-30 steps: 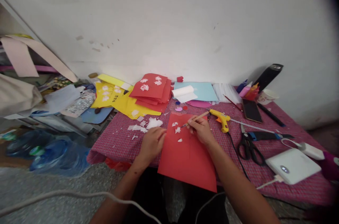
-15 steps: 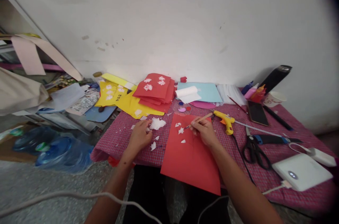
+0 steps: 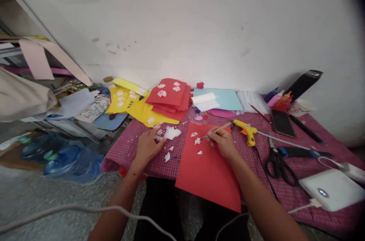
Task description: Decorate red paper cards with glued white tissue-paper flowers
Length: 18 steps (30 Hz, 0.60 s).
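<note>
My right hand (image 3: 224,143) grips a thin wooden-handled paintbrush (image 3: 219,129). The brush's tip is close to one of several small white paper pieces (image 3: 197,141) on a large red sheet (image 3: 208,180). My left hand (image 3: 148,146) lies on the checked tablecloth, left of the red sheet, thumb apart from the fingers. Just beyond its fingertips are torn white paper scraps (image 3: 172,133), and smaller scraps (image 3: 167,156) lie to its right. I see nothing held in the left hand.
Red cards with white flowers (image 3: 168,94) are stacked behind, over yellow paper (image 3: 142,111). Small paint blobs (image 3: 198,118) lie behind the red sheet. To the right are a yellow glue gun (image 3: 247,131), black scissors (image 3: 279,165), a phone (image 3: 283,122) and a white power bank (image 3: 332,189).
The left hand has drawn slightly back from the white scraps, and its thumb now stretches out. The right hand keeps the brush at the same white piece. The view has shifted slightly.
</note>
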### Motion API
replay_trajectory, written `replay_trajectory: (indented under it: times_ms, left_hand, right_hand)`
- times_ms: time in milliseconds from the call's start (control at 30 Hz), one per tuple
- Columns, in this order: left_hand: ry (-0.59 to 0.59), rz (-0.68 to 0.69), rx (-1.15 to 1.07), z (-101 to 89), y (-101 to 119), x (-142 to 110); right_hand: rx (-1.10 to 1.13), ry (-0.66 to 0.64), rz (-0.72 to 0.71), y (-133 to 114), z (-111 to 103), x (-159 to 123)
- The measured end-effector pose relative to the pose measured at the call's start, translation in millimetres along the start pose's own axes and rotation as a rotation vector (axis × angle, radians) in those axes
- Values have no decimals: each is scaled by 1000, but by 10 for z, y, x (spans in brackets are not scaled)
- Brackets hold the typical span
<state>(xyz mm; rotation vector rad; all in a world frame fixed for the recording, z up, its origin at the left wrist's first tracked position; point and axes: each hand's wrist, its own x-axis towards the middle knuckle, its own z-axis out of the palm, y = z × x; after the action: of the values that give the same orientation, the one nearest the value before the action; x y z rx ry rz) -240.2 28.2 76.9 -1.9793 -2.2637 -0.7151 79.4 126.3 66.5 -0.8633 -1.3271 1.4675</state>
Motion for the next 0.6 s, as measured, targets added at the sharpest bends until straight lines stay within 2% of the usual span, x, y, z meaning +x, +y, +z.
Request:
replay_trajectory:
  times_ms: [200,400,600]
  left_hand:
    - [-64,-14,-31,-8,-61,-56]
    - [-50,9,1,-108,-290,-85]
    - [-16,53,25,-156,-468,198]
  right_hand:
    - [-11,-11,-11,28,-16,3]
    - [-13,-7,-17,25,-10,7]
    - [-4,-8,-21,-1,5,1]
